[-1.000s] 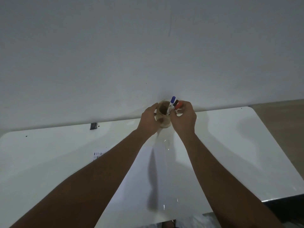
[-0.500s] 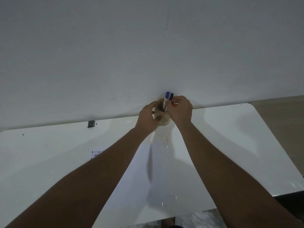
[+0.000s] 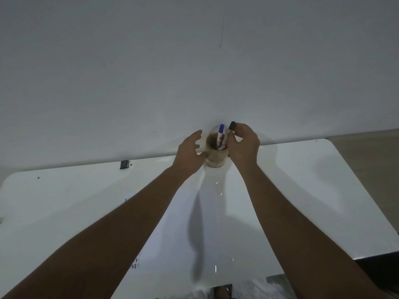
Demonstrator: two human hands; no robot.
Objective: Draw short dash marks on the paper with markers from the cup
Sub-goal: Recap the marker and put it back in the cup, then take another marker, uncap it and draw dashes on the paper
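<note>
A tan cup (image 3: 214,157) stands at the far edge of the white table (image 3: 302,190), against the wall. A blue-capped marker (image 3: 220,134) sticks up out of it, and a red-tipped marker (image 3: 224,146) lies low inside. My right hand (image 3: 243,145) is at the cup's right rim, fingers pinched on a black-capped marker (image 3: 232,125). My left hand (image 3: 190,153) is beside the cup's left wall, thumb touching it, fingers spread. The paper (image 3: 177,244) lies under my forearms, with short dark dash marks (image 3: 135,263) near its left edge.
A small black clip (image 3: 124,164) sits at the table's back edge on the left. The grey wall (image 3: 194,61) rises right behind the cup. Wooden floor (image 3: 371,152) shows to the right of the table, whose front right corner drops into dark space.
My right hand has let the red marker sink into the cup and now pinches the black-capped one, lifted above the rim. My left hand's fingers have spread away from the cup.
</note>
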